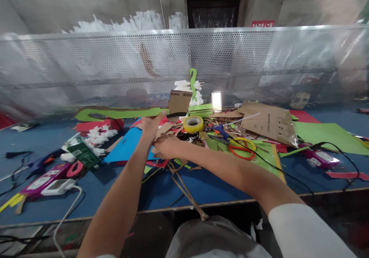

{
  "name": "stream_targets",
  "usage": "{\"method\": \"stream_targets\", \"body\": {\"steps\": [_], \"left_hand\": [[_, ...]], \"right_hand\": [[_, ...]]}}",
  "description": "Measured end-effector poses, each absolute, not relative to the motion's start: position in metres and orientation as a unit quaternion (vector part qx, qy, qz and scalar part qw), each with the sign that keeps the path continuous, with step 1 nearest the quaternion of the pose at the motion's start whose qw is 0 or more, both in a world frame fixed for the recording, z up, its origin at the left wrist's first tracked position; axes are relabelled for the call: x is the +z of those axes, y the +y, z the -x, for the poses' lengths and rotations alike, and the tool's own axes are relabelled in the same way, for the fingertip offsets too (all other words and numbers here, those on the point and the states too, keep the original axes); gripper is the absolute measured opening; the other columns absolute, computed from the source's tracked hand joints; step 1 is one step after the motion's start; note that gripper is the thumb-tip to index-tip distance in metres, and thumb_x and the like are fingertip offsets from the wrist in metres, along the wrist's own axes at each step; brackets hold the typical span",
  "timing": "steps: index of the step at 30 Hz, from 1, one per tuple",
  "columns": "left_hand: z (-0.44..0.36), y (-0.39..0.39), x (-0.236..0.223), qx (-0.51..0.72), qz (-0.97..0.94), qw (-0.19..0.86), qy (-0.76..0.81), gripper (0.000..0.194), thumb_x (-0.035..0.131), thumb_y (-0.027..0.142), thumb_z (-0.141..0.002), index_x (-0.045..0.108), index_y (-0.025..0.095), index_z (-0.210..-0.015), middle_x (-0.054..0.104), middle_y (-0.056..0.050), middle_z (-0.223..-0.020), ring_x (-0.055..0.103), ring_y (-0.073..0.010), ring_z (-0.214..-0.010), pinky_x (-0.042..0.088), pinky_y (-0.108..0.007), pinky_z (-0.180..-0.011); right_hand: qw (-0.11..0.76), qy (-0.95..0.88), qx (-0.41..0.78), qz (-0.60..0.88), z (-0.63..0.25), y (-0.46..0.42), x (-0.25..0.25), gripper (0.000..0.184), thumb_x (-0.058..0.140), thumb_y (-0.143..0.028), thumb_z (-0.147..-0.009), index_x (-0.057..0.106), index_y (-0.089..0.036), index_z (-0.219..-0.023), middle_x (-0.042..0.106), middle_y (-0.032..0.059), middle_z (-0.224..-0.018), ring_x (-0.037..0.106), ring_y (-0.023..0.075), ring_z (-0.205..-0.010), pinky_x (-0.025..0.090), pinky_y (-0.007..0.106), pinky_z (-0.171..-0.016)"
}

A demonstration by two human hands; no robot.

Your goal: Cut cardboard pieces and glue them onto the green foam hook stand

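Observation:
Over the pile of scraps, both my hands are at a small tan piece of cardboard [165, 129]. My left hand [151, 126] grips its far part, with one finger stretched toward an upright cardboard piece [178, 103]. Nearer to me, the curled fingers of my right hand [165, 145] hold its lower edge; the fingertips are partly hidden. Under and left of the hands lies blue sheet material [123, 144]. A long green cut-out strip [123, 113] lies behind my left hand. Just right of the hands are a yellow tape roll [193, 124] and a black bundle [188, 136].
Orange-and-yellow-handled scissors [243, 149] and a blue glue gun [221, 131] with a trailing cord lie right. A plastic-wrapped cardboard sheet [268, 122] is beyond. Left stand a green box [84, 152] and a purple power strip [47, 179]. A perforated metal panel [115, 65] backs the table.

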State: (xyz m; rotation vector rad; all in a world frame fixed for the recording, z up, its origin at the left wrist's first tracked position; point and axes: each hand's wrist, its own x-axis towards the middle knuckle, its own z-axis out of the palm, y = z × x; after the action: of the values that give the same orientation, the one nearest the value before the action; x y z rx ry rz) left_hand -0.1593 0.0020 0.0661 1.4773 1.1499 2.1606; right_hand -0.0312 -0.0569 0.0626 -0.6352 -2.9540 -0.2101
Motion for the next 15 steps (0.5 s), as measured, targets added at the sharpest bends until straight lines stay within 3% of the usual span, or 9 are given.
{"method": "stream_targets", "body": {"steps": [3, 7, 15], "left_hand": [[0.162, 0.005, 0.064, 0.744, -0.518, 0.143, 0.396, 0.042, 0.089, 0.04, -0.065, 0.07, 0.018, -0.095, 0.078, -0.008, -0.089, 0.075, -0.0248, -0.101, 0.06, -0.036, -0.096], [0.162, 0.005, 0.063, 0.731, -0.52, 0.166, 0.409, 0.039, 0.089, 0.037, -0.065, 0.07, 0.018, -0.093, 0.077, -0.007, -0.085, 0.075, -0.024, -0.091, 0.061, -0.035, -0.089], [0.157, -0.001, 0.068, 0.727, -0.529, 0.178, 0.4, 0.037, 0.088, 0.036, -0.064, 0.07, 0.017, -0.09, 0.075, -0.005, -0.079, 0.073, -0.0221, -0.088, 0.06, -0.033, -0.089]], "right_hand": [[0.008, -0.969, -0.044, 0.244, 0.048, -0.054, 0.056, 0.047, 0.062, -0.048, -0.102, 0.069, -0.011, -0.13, 0.072, 0.0207, -0.134, 0.059, 0.0387, -0.134, 0.051, 0.056, -0.106], [-0.007, -0.968, -0.02, 0.252, 0.05, -0.049, 0.057, 0.039, 0.06, -0.045, -0.103, 0.07, -0.014, -0.123, 0.073, 0.0193, -0.132, 0.064, 0.0378, -0.13, 0.053, 0.056, -0.102], [0.014, -0.986, -0.049, 0.156, 0.038, -0.041, 0.047, 0.024, 0.056, -0.032, -0.107, 0.072, -0.017, -0.119, 0.075, 0.0167, -0.122, 0.071, 0.0319, -0.118, 0.057, 0.043, -0.091]]}}
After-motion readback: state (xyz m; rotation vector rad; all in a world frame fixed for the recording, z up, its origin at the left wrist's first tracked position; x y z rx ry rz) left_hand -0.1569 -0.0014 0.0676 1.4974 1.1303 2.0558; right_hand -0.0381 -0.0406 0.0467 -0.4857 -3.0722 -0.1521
